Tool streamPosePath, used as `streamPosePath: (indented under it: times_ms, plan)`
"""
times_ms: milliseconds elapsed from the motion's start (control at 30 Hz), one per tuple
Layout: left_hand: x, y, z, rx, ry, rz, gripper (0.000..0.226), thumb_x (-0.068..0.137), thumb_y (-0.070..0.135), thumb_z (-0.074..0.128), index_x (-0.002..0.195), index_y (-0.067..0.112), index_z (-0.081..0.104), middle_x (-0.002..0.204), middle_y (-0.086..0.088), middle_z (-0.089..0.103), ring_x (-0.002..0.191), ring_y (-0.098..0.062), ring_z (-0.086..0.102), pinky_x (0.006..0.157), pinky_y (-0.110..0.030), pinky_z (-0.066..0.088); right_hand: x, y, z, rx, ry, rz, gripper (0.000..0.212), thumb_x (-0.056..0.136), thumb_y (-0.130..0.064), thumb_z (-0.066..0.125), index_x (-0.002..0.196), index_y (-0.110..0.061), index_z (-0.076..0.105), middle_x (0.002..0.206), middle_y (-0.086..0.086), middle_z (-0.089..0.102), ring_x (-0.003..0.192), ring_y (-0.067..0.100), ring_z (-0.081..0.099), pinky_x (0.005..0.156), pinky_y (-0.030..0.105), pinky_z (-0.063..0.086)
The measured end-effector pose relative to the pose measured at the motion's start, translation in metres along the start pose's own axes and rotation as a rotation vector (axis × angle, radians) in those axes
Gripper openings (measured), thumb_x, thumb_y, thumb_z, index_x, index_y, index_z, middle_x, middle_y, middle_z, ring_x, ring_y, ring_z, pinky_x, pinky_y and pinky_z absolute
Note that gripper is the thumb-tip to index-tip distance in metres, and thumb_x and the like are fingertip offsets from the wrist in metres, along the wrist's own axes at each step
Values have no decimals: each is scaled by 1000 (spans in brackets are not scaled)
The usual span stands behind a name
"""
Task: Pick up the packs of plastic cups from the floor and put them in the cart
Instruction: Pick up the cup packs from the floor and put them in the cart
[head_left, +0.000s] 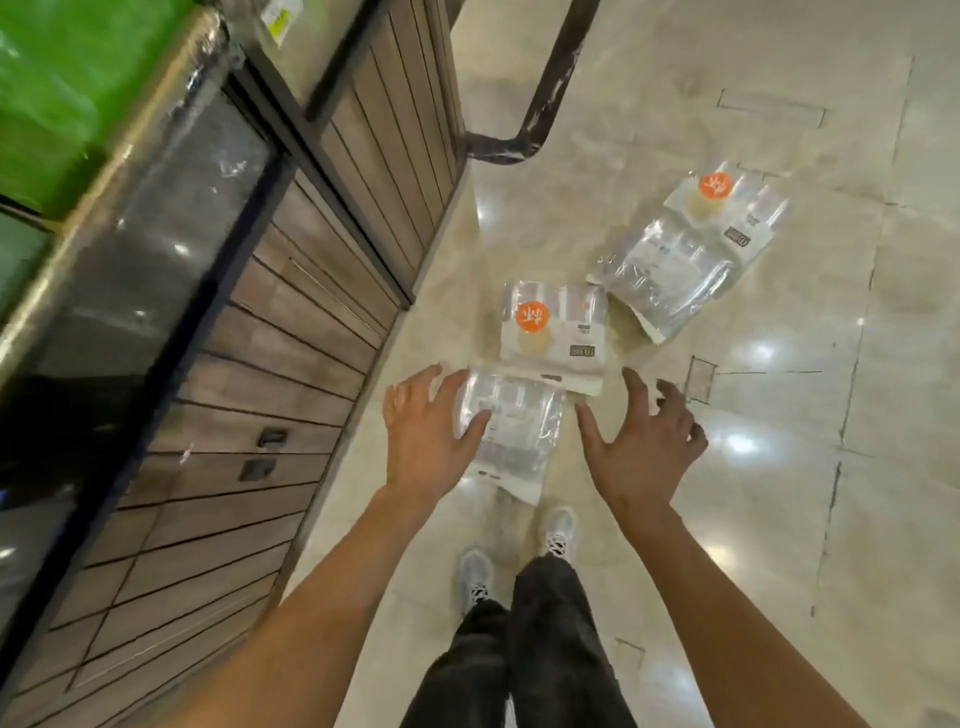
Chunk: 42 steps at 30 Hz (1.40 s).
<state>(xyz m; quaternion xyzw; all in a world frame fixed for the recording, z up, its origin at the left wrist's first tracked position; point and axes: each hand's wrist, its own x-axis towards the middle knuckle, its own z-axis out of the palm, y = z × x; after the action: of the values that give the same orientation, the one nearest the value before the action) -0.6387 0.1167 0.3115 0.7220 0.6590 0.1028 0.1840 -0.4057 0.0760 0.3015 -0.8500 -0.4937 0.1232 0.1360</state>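
Glossy beige floor tiles (779, 519) fill the right and centre of the frame, mirroring ceiling lights as bright spots. At the bottom centre stand the person's dark trousers (524, 654) and pale sneakers (475, 574), toes pointing up the frame. Both bare forearms reach up from the lower corners toward the middle. The left hand (428, 434) has its fingers spread wide, and in the picture its thumb lies over the left edge of the nearest pack of plastic cups (511, 434), a clear bag lying on the floor just beyond the sneakers; whether it actually touches cannot be told. The right hand (641, 441) is likewise splayed wide and holds nothing, sitting just right of that bag. Directly above, a second pack (553, 338) with a round orange label lies flat, its lower edge meeting the nearest one. Farther toward the upper right, a third pack (691, 249), also orange-labelled, lies at an angle, its lower corner close to the second. Along the left side runs a wood-slatted counter front (291, 364) with a dark glossy top, green at the upper left. A black metal tube (545, 98) curves at the top centre.
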Motion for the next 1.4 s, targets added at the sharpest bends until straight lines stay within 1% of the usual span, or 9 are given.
streamPosePath:
  times_ms: [233, 400, 500, 567, 667, 867, 1033, 1200, 1400]
  plan:
    - [62, -110, 222, 14, -86, -23, 61, 92, 53, 68, 146, 29, 54, 153, -10, 44, 140, -28, 37, 116, -46, 32, 39, 58, 253, 62, -166, -21, 73, 89, -70, 52, 150, -30, 44, 145, 26, 46, 134, 43, 44, 110, 62, 35]
    - [108, -181, 371, -16, -328, -203, 83, 89, 70, 60, 159, 47, 23, 168, -10, 12, 152, -34, 18, 121, -46, 30, 57, 108, 421, 49, -372, 10, 89, 83, -75, 61, 158, -40, 29, 158, 29, 30, 146, 45, 33, 113, 56, 37]
    - [130, -203, 438, -90, -434, -362, 105, 75, 80, 67, 158, 57, 6, 171, -9, -5, 155, -38, 12, 121, -52, 29, 75, 131, 485, 149, -500, 93, 105, 72, -82, 65, 157, -54, 10, 164, 23, 19, 149, 43, 28, 113, 56, 38]
    - [140, -216, 468, -78, -445, -370, 117, 63, 85, 72, 152, 66, -1, 170, -6, -9, 153, -40, 15, 119, -57, 32, 86, 143, 510, 300, -559, 91, 116, 64, -82, 73, 152, -65, 0, 162, 18, 27, 146, 40, 35, 111, 56, 41]
    - [151, -237, 485, -143, -402, -339, 123, 49, 90, 75, 146, 74, 0, 168, -1, -1, 145, -41, 30, 113, -58, 39, 97, 151, 524, 363, -555, 57, 124, 57, -82, 77, 150, -67, -3, 153, 14, 39, 138, 36, 44, 106, 52, 45]
    - [147, -214, 464, -202, -367, -307, 126, 50, 78, 85, 149, 69, 7, 154, -9, 23, 133, -34, 44, 108, -49, 47, 91, 141, 500, 357, -580, 101, 128, 54, -86, 75, 150, -66, -7, 148, 12, 37, 131, 38, 51, 102, 49, 48]
    - [117, -143, 406, -168, -301, -206, 125, 55, 82, 78, 151, 66, 0, 147, -9, 25, 131, -31, 43, 108, -42, 48, 86, 142, 414, 330, -430, 179, 118, 57, -89, 69, 151, -65, 2, 137, 11, 41, 116, 33, 59, 93, 43, 53]
    - [113, -51, 297, -224, -261, -97, 123, 57, 83, 77, 154, 63, 3, 142, -9, 30, 127, -29, 45, 108, -45, 48, 85, 124, 268, 303, -275, 194, 114, 59, -89, 68, 151, -67, 2, 141, 14, 39, 128, 35, 52, 101, 45, 48]
    - [97, 87, 104, -303, -174, 53, 119, 59, 81, 78, 155, 61, 10, 153, -11, 27, 136, -31, 42, 109, -44, 45, 76, 82, 32, 367, -99, 211, 113, 58, -93, 65, 150, -69, 3, 145, 11, 38, 131, 31, 51, 104, 46, 50]
